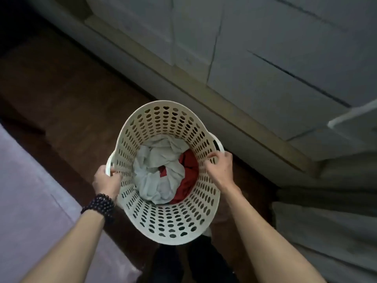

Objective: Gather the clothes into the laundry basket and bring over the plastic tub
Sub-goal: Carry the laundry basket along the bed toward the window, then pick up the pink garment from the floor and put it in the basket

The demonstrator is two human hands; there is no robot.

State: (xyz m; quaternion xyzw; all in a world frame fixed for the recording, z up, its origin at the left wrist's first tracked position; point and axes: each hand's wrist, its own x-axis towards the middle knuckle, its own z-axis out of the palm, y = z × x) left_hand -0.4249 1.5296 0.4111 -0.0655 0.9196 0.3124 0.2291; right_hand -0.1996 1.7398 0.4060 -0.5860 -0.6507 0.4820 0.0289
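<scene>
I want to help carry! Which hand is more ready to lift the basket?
The left hand. It is already closed around the left handle of the laundry basket. The right hand only rests open on the rim, with the right handle just beyond its fingers, so it likely must grab first.

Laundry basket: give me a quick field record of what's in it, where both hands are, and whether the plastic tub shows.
basket: white perforated laundry basket, upright, seen from above
contents: pale grey cloth on top, red garment beside and under it
left hand: left hand gripping the left rim handle
right hand: right hand on the right rim, fingers loose
left wrist: dark bead bracelet
plastic tub: not in view
</scene>
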